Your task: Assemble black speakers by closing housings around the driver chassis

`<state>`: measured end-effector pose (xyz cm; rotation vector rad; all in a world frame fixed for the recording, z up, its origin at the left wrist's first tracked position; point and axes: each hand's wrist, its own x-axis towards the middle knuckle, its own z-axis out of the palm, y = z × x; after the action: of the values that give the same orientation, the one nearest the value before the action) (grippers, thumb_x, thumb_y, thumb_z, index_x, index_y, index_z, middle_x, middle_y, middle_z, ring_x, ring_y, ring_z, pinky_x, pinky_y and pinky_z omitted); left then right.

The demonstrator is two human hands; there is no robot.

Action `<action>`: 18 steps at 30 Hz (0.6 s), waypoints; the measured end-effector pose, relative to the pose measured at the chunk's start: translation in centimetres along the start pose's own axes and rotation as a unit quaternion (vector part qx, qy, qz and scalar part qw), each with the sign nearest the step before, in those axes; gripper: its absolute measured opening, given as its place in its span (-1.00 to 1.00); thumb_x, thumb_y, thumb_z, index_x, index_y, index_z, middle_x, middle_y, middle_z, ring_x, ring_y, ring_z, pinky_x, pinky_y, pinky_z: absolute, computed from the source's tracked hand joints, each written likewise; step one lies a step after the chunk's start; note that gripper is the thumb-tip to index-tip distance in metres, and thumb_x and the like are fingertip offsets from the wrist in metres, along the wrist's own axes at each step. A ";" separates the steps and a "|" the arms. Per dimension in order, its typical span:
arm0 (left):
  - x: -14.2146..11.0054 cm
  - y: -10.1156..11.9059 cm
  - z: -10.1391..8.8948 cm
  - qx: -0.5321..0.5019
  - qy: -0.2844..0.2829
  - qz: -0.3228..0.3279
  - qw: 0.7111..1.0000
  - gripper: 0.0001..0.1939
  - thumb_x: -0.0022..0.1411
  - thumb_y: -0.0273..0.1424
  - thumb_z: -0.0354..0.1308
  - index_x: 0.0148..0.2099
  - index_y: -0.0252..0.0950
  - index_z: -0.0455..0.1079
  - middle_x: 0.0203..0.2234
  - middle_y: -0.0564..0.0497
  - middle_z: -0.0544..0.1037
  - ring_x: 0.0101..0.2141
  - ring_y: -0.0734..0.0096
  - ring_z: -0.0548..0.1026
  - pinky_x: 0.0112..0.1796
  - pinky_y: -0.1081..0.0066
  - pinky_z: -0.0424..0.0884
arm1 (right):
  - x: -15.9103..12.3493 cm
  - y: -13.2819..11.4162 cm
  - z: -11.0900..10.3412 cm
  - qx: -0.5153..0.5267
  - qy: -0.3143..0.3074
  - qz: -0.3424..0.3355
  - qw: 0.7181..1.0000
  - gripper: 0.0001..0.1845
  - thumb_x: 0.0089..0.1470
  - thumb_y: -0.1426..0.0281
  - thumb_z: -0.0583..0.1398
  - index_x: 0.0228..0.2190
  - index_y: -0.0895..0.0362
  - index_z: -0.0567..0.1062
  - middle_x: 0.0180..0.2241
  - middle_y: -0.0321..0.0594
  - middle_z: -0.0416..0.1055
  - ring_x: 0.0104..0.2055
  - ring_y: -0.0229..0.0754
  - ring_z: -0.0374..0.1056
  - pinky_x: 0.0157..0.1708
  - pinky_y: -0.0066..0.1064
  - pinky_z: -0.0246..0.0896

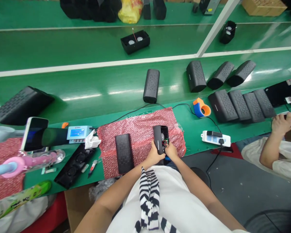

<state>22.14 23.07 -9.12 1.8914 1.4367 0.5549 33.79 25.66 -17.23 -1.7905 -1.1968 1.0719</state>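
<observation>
An opened black speaker housing (157,131) is held upright over the red bubble wrap near the bench's front edge. A round driver and red wires by a green circuit board show inside it. My left hand (154,156) grips its left side, fingers closed around the lower part. My right hand (171,150) is closed at its lower right edge, with fingertips by the wires; whether they pinch a wire is too small to tell. A black perforated speaker cover (124,153) lies to the left on the red bubble wrap (140,129).
Several finished-looking black speakers (222,106) stand at the right; another speaker (151,85) is behind. A white power strip (215,138) and an orange-blue tape dispenser (201,108) sit at right. A blue-screened device (78,133) and pink bottle (31,161) are left. A co-worker's hand (281,124) is far right.
</observation>
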 end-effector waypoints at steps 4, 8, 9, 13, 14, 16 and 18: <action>-0.1 0.8 0.5 0.043 0.018 -0.019 0.999 -0.02 -0.10 -0.42 0.23 0.26 -0.37 -0.29 -0.16 -0.14 0.39 -0.28 0.36 0.44 -0.25 0.39 0.36 | 1.2 0.7 -0.2 0.025 -0.013 -0.005 1.000 -0.77 0.21 0.44 0.04 -0.17 0.23 0.44 -0.18 0.07 0.43 -0.08 0.10 0.37 -0.12 -0.23 0.19; 0.1 0.2 0.9 0.049 0.031 -0.009 0.998 -0.03 -0.09 -0.39 0.24 0.25 -0.36 -0.26 -0.17 -0.14 0.41 -0.29 0.34 0.46 -0.28 0.39 0.36 | 2.2 1.5 -0.6 0.075 -0.034 -0.061 0.995 -0.82 0.18 0.47 0.09 -0.17 0.23 0.40 -0.16 -0.04 0.44 -0.10 -0.08 0.38 -0.12 -0.39 0.22; 0.2 0.0 0.9 0.049 0.033 -0.008 0.998 -0.04 -0.08 -0.37 0.24 0.25 -0.36 -0.26 -0.19 -0.13 0.42 -0.30 0.34 0.47 -0.29 0.38 0.36 | 2.3 1.5 -0.6 0.086 -0.028 -0.076 0.993 -0.79 0.17 0.50 0.11 -0.12 0.23 0.37 -0.14 -0.06 0.43 -0.10 -0.12 0.38 -0.12 -0.42 0.22; 0.1 -0.1 0.9 0.067 0.043 0.004 0.997 -0.03 -0.07 -0.31 0.27 0.26 -0.36 -0.22 -0.17 -0.18 0.43 -0.26 0.26 0.48 -0.25 0.33 0.36 | 2.2 1.1 -0.6 0.104 0.020 -0.116 0.988 -0.62 0.08 0.59 0.11 -0.03 0.20 0.29 -0.09 -0.09 0.41 -0.07 -0.13 0.36 -0.10 -0.42 0.20; 0.1 0.1 0.9 0.071 0.040 0.000 0.997 0.00 -0.08 -0.29 0.28 0.27 -0.38 -0.24 -0.15 -0.20 0.42 -0.24 0.23 0.48 -0.24 0.32 0.36 | 2.3 1.0 -0.5 0.104 0.027 -0.119 0.987 -0.62 0.07 0.59 0.11 -0.04 0.18 0.30 -0.09 -0.10 0.41 -0.07 -0.11 0.36 -0.10 -0.40 0.20; 0.0 0.6 1.1 0.080 0.034 -0.017 0.996 0.06 -0.09 -0.27 0.29 0.30 -0.41 -0.29 -0.11 -0.26 0.41 -0.19 0.17 0.48 -0.20 0.28 0.35 | 2.4 0.8 -0.3 0.100 0.037 -0.114 0.988 -0.63 0.05 0.57 0.11 -0.06 0.17 0.33 -0.13 -0.09 0.42 -0.10 -0.05 0.36 -0.13 -0.35 0.21; -0.1 1.0 1.2 0.094 0.037 -0.025 0.995 0.13 -0.10 -0.24 0.31 0.32 -0.43 -0.33 -0.05 -0.34 0.37 -0.11 0.08 0.46 -0.14 0.23 0.34 | 2.7 0.8 -0.1 0.098 0.043 -0.106 0.988 -0.63 0.04 0.56 0.12 -0.07 0.17 0.33 -0.15 -0.08 0.43 -0.14 -0.04 0.37 -0.16 -0.33 0.22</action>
<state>23.62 22.50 -9.20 1.9905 1.6297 0.4840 34.79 27.91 -18.57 -1.5065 -1.1576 0.9439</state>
